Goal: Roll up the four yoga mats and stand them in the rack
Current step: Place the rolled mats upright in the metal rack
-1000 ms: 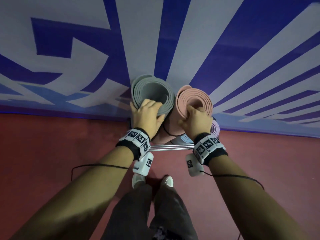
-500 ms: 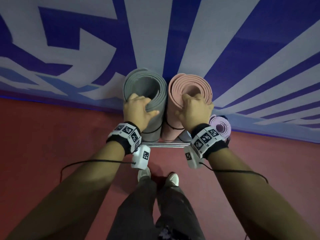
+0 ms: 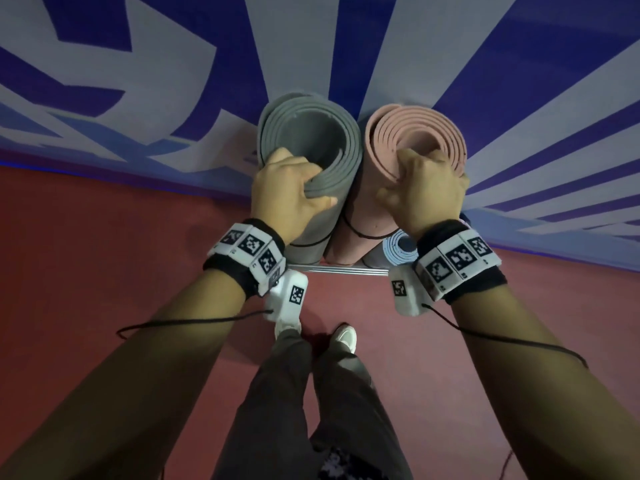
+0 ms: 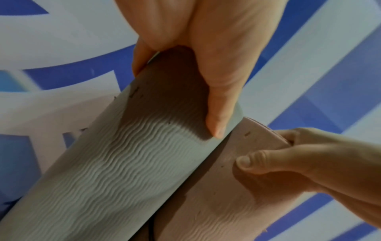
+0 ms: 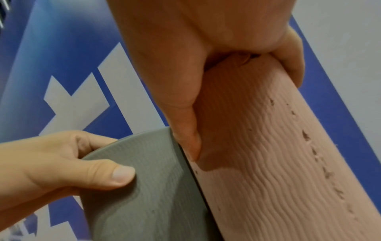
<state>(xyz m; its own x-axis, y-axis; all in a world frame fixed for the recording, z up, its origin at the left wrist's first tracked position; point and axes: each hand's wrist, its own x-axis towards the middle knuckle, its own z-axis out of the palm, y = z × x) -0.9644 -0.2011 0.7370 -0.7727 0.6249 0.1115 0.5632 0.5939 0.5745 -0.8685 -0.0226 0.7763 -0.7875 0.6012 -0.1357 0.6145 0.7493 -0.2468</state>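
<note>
Two rolled mats stand upright side by side against the wall. My left hand [image 3: 294,188] grips the top rim of the grey mat [image 3: 311,133], fingers inside the roll and thumb on its outer face [image 4: 216,124]. My right hand [image 3: 422,188] grips the top rim of the pink mat [image 3: 415,133] the same way, thumb pressed on its ribbed side [image 5: 191,146]. A pale blue rolled mat [image 3: 398,247] stands lower, behind my right wrist. The rack's metal rail [image 3: 339,270] shows just below the mats.
A blue and white patterned wall [image 3: 173,64] rises right behind the mats. Red floor [image 3: 104,254] spreads on both sides. My feet [image 3: 343,337] stand just in front of the rack. Cables hang from both wrist cameras.
The view has closed in on the mats, and they stand more upright and closer together. Both hands keep their grips on the rims.
</note>
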